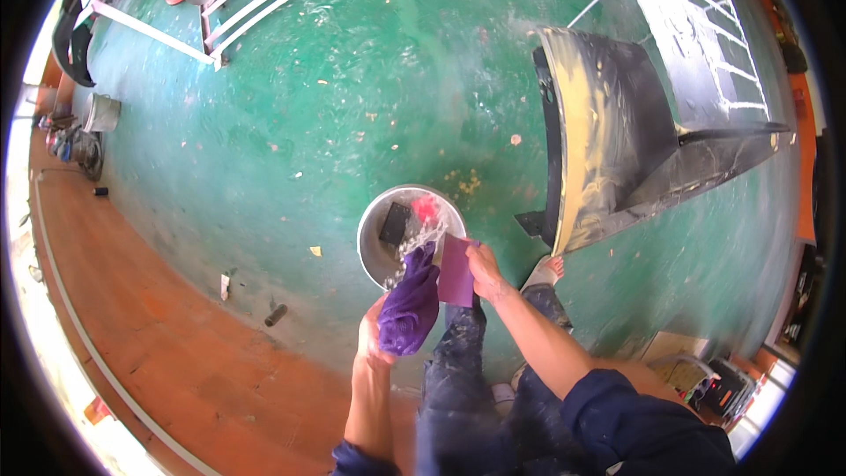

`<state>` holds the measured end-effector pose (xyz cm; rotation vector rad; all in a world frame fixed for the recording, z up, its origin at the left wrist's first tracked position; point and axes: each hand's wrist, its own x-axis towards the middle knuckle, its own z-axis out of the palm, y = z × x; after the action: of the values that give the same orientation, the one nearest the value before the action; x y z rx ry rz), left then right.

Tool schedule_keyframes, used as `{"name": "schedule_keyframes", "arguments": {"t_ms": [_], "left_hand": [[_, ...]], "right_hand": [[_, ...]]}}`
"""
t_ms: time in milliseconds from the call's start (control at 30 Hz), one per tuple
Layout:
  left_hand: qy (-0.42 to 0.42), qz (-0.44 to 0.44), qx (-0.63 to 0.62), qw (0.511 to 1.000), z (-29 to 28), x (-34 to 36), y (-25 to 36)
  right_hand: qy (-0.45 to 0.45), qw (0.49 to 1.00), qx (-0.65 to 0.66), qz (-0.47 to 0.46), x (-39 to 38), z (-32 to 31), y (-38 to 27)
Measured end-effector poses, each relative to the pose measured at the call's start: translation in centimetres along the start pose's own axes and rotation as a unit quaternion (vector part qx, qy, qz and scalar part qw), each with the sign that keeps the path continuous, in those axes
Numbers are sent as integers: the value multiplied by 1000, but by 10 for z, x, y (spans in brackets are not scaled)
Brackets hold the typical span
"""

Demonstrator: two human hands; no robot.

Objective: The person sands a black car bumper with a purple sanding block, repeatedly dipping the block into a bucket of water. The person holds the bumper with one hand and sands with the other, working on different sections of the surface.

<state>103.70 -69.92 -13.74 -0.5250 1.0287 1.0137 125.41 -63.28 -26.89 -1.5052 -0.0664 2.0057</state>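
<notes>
My left hand (374, 332) is closed on a bunched purple cloth (411, 310), which hangs over the near rim of a round bucket (367, 247). My right hand (486, 271) pinches the edge of a flat maroon sheet (456, 271) that looks like sandpaper. The sheet is just right of the cloth, above the bucket's near right side. Inside the bucket are a dark rectangular block (395, 223), something red (425, 208) and what looks like splashing water, partly hidden by the cloth.
A dark car body panel (608, 115) with yellowish filler stands on the right, by a white-coated rack (736, 62). White metal frames (154, 28) are at the far left. A pale bucket (102, 112) stands left. A dark cylinder (276, 315) lies on the floor.
</notes>
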Motion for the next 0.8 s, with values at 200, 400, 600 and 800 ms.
{"name": "schedule_keyframes", "arguments": {"t_ms": [200,400,600,800], "left_hand": [[-90,14,14,996,26,-69,16],[-87,21,45,995,32,-75,22],[22,20,186,982,43,-24,32],[-43,53,212,975,8,18,30]], "right_hand": [[-5,999,29,13,43,15,35],[-110,993,24,-24,44,43,28],[1,953,-277,-121,-44,122,7],[31,915,-245,-319,-114,125,15]]}}
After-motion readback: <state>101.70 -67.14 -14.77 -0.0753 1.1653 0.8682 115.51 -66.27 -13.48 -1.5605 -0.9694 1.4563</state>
